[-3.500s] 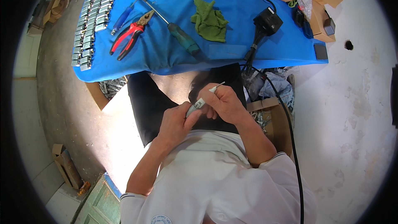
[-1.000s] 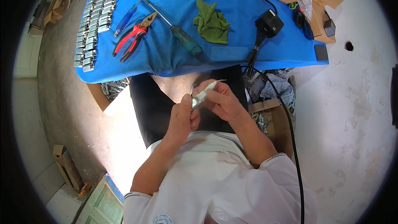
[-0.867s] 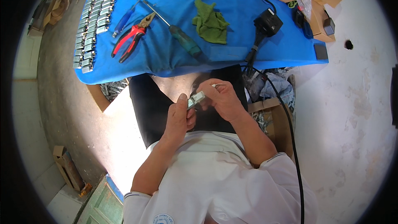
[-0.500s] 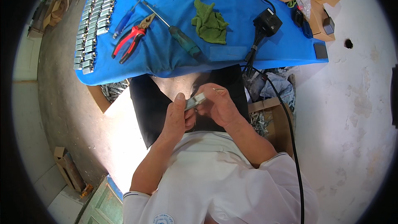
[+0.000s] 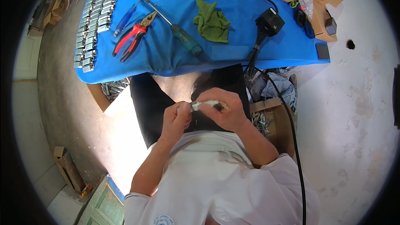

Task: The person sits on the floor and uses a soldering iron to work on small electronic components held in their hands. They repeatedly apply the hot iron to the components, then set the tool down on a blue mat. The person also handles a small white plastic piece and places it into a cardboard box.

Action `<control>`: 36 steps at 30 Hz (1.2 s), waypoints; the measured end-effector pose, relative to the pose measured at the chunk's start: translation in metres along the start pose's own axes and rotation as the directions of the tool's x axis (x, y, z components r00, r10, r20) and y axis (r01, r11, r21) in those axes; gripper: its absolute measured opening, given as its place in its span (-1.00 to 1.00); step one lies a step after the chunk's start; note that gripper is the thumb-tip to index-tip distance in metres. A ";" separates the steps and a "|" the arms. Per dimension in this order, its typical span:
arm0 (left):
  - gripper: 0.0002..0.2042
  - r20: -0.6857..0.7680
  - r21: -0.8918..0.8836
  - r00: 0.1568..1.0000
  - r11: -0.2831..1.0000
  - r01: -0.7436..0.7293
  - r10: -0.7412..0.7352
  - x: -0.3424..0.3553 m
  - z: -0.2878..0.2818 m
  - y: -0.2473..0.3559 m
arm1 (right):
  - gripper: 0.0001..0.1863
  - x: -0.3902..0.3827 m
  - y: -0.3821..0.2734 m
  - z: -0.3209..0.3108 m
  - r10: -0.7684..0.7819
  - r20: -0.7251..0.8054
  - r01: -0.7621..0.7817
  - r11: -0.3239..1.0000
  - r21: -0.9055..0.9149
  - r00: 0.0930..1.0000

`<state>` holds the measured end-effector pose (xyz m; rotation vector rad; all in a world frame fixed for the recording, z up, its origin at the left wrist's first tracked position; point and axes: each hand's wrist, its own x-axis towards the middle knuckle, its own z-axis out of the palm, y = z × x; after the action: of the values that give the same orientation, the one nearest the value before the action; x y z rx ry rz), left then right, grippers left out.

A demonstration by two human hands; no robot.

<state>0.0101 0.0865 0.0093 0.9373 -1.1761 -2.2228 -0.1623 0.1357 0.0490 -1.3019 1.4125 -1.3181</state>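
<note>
Above my lap, both hands meet at a small silvery metal part (image 5: 193, 106), mostly hidden by fingers. My left hand (image 5: 175, 120) is closed on one end of it, thumb on top. From the right, my right hand (image 5: 227, 109) pinches a whitish piece (image 5: 204, 104) against the metal part. The whitish piece may be cloth; its kind is not clear. On the blue-covered table (image 5: 158, 60) lie red-and-black pliers (image 5: 132, 39), a blue-handled screwdriver (image 5: 125, 23), a green-handled screwdriver (image 5: 185, 39) and a green cloth (image 5: 211, 21).
Several metal parts (image 5: 100, 12) stand in rows along the table's left side. A black box-shaped device (image 5: 270, 21) with cables sits at the right, and a black cable (image 5: 291, 141) runs down past my right arm. Cardboard boxes (image 5: 278, 131) with metal pieces stand beneath the table.
My right hand has turned and moved slightly right and down, with its fingers now over the whitish piece. The metal part, clearly visible before, is now mostly covered. My left hand has shifted slightly.
</note>
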 end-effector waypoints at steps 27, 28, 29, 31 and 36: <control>-0.51 -0.018 -0.349 0.931 0.875 0.337 -0.366 0.013 0.027 0.008 | -0.71 0.008 0.023 -0.015 0.566 0.103 -0.555 0.726 0.406 0.818; -0.52 -0.008 -0.368 0.920 0.857 0.361 -0.392 0.014 0.027 0.010 | -0.71 0.009 0.024 -0.015 0.571 0.106 -0.561 0.725 0.399 0.814; -0.52 -0.004 -0.383 0.918 0.848 0.366 -0.397 0.014 0.027 0.012 | -0.70 0.010 0.024 -0.015 0.576 0.108 -0.568 0.724 0.392 0.810; -0.52 0.006 -0.413 0.912 0.830 0.375 -0.409 0.014 0.026 0.013 | -0.69 0.009 0.025 -0.010 0.561 0.069 -0.533 0.730 0.429 0.825; -0.53 0.016 -0.457 0.910 0.807 0.374 -0.413 0.021 0.026 0.013 | -0.66 0.006 0.021 0.004 0.552 -0.058 -0.472 0.758 0.449 0.832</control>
<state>-0.0225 0.0793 0.0233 1.1317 -0.3985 -2.5860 -0.1628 0.1282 0.0282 -0.4536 1.3784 -1.2767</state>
